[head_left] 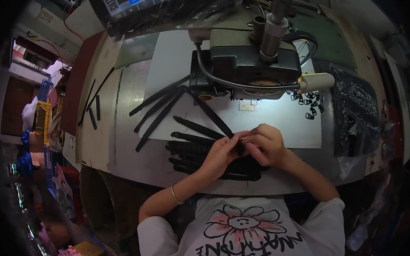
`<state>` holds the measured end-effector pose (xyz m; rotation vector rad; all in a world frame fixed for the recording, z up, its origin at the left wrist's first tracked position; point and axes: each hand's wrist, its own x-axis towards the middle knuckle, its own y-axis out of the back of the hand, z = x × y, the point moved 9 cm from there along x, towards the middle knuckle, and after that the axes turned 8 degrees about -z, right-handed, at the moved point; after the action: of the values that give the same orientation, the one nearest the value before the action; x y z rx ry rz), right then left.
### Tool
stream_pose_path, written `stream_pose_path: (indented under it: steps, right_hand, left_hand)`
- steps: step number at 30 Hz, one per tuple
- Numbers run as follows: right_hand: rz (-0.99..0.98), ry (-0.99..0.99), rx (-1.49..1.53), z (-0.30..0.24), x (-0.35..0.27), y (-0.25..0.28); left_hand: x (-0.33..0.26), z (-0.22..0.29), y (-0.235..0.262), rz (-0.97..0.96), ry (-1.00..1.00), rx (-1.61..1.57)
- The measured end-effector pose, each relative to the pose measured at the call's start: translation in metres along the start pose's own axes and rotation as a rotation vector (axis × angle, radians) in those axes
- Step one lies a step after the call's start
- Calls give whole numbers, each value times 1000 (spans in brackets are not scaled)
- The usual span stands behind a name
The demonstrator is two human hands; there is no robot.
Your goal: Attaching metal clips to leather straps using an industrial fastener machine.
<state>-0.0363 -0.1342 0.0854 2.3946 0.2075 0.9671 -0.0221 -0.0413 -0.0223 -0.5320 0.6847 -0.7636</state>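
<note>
A black fabric strap (209, 112) slants from beside the sewing machine (257, 61) down to my hands, which meet over the near part of the worktable. My left hand (221, 154) is closed around the strap's near end. Against it, my right hand (266, 145) has its fingers bent in a pinch at the same spot; what lies between them is dark and partly hidden. Beneath both hands lies a pile of thick, folded black straps (187, 150). Several flat black straps (160, 119) fan out to the left of the held one.
Small black buckles (312, 103) lie scattered right of the needle area. A clear plastic bag with dark contents (354, 109) rests on the right side. More black strips (92, 109) lie at the left. A screen (155, 2) stands at the back. White paper (299, 131) covers part of the table.
</note>
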Motion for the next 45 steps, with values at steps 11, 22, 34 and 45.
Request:
stream_pose_path:
  steps: [11,22,34,45]
  right_hand:
    - [-107,-528,-169,130,76,-124]
    - [-19,-870,682,90,-19,-43]
    - [92,-509,-459,79,-65,82]
    - [166,-388,-417,101,-54,109]
  left_hand:
    - [-75,7,41,48,99,404]
    - [-111,127,125,331,-108,880]
    - [-14,144,93,338,-88,1327]
    - [-4,121,-5,266,-385,1457]
